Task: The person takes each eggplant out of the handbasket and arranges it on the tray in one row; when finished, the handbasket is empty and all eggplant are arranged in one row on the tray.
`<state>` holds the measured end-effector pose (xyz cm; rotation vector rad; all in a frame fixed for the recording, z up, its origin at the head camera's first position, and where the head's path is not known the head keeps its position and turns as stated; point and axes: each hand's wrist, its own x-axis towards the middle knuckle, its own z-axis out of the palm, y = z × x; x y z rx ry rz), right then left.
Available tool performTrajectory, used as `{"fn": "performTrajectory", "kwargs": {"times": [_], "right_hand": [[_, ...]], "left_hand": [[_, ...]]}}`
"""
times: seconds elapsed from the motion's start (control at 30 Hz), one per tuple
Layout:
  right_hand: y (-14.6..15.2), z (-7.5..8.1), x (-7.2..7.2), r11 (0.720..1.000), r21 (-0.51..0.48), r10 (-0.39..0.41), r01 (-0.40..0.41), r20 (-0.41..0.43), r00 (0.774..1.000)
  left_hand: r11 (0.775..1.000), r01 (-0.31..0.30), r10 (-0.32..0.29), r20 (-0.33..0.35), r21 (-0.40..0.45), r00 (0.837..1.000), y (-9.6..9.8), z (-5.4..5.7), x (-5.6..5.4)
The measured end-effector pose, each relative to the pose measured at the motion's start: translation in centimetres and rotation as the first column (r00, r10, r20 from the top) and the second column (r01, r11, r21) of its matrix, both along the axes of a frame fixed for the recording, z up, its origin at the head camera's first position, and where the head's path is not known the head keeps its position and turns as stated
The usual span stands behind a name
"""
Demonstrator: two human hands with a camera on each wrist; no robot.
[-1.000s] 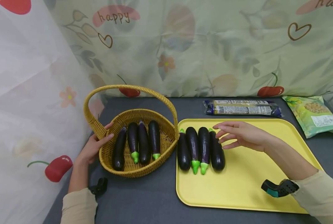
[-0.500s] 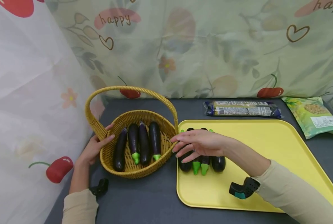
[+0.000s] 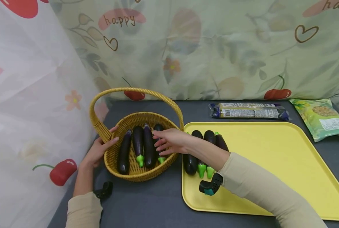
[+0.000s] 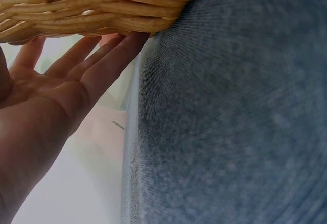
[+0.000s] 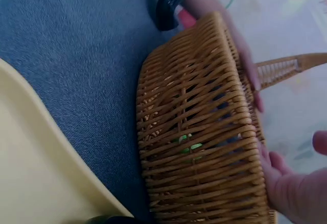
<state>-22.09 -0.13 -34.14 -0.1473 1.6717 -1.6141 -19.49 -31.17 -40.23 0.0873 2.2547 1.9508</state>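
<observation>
A wicker basket [image 3: 135, 178] with a tall arched handle holds several dark eggplants [image 3: 124, 155], some with green caps. My left hand [image 3: 96, 153] holds its left side by the foot of the handle, thumb at the rim. In the left wrist view, the fingers of the left hand [image 4: 46, 106] lie against the basket's outer wall [image 4: 102, 4]. Reaching over the right rim, my right hand [image 3: 173, 141] has loosely bent fingers above the rightmost eggplant [image 3: 159, 127], partly covering it. Whether it touches that eggplant is hidden.
Right of the basket lies a yellow tray [image 3: 272, 142], bearing several more eggplants [image 3: 190, 164] at its left end, partly behind the right forearm. Behind it are a long dark plastic-wrapped package [image 3: 249, 111] and a green bag [image 3: 320, 118]. Patterned cloth hangs at the back and left.
My right hand has moved left from the eggplants on the tray to inside the basket's right side. The left hand still holds the basket, and the eggplants stay in place.
</observation>
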Motion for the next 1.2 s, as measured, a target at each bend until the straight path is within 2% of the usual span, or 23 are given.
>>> {"fn": "performTrajectory", "kwargs": {"times": [0.13,0.27,0.53,0.8,1.03,1.2], "right_hand": [[-1.2,-0.1,-0.6,0.991,0.112,-0.067,0.070,-0.034,0.997],[-2.0,0.0,-1.2,0.968,0.225,-0.096,0.113,-0.085,0.992],[-2.4,0.0,-1.7,0.917,0.357,-0.149,0.176,-0.103,0.983],[-3.1,-1.1,-2.7,0.913,0.354,-0.180,0.200,-0.089,0.980],[-3.8,-2.7,-4.4,0.905,0.379,-0.185,0.193,-0.058,0.981],[-3.8,-2.7,-4.3,0.922,0.347,-0.168,0.171,-0.038,0.985]], "left_hand": [[1.000,-0.006,0.006,-0.005,-0.004,1.000,-0.1,0.1,0.0],[1.000,-0.018,0.018,-0.006,0.002,1.000,-0.3,0.1,0.1],[0.999,0.009,-0.008,-0.020,0.031,1.000,0.0,-0.2,-0.2],[1.000,-0.008,0.008,-0.016,0.010,1.000,-0.2,-0.3,0.0],[1.000,-0.013,0.012,-0.019,-0.007,1.000,-0.2,-0.2,0.0],[1.000,-0.016,0.016,-0.018,-0.007,1.000,-0.2,-0.3,-0.1]]}}
